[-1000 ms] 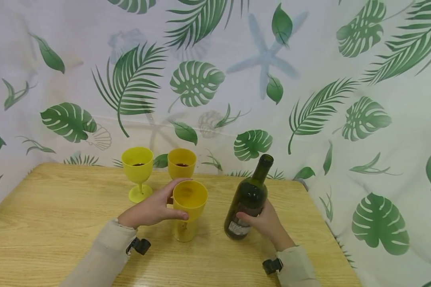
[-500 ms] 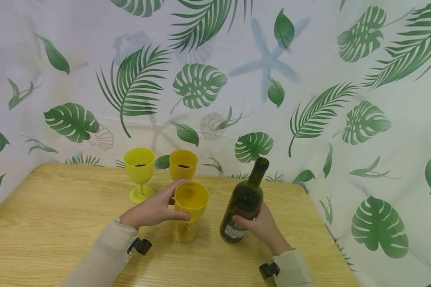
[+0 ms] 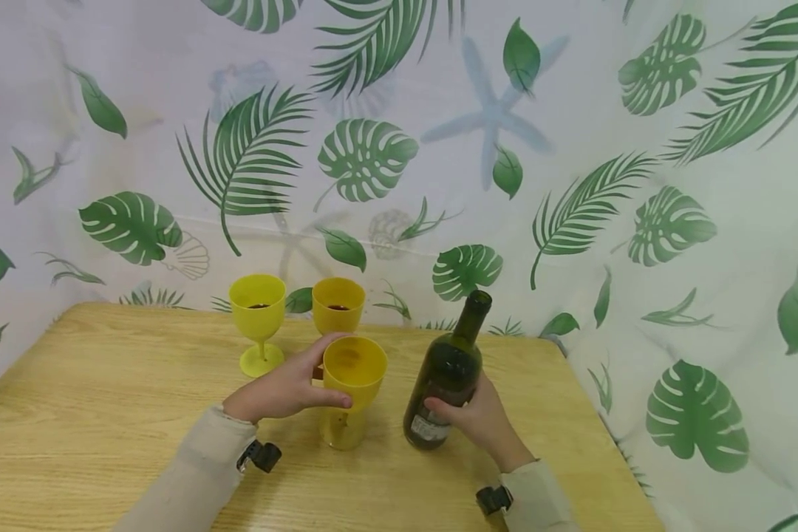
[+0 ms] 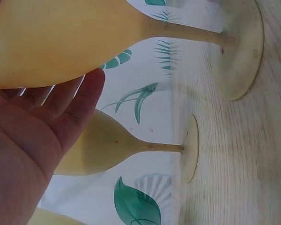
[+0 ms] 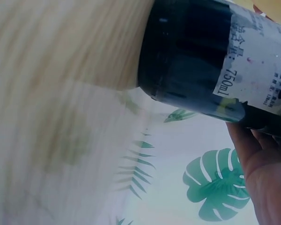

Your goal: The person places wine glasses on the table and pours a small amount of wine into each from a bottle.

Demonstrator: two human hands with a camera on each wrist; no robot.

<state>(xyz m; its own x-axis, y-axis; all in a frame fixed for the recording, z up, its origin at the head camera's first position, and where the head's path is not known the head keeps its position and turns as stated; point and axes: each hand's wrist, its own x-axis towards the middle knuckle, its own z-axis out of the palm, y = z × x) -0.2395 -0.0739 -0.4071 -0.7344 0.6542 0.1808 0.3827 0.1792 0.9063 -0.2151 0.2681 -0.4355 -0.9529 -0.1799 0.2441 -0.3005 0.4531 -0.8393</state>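
Observation:
My left hand (image 3: 286, 388) grips the bowl of an amber plastic goblet (image 3: 355, 395), thumb on the near side and fingers behind. In the left wrist view, this goblet's foot (image 4: 243, 47) is against the table. No dark liquid shows in it from above. To its right, my right hand (image 3: 482, 421) holds a dark green wine bottle (image 3: 445, 369) around the lower body, thumb across the front. The uncorked neck leans to the right. A white label (image 5: 257, 61) marked 750ml shows in the right wrist view. Whether the bottle's base touches the table, I cannot tell.
Behind the left hand stand a yellow goblet (image 3: 258, 314) and another amber goblet (image 3: 338, 314), each with dark liquid inside. The wooden table (image 3: 140, 369) meets a leaf-printed curtain (image 3: 386, 89) at its back edge, with more curtain to the right.
The bottle and right hand have shifted slightly left, toward the held goblet. The left hand and goblets have stayed in place, apart from a small camera shift.

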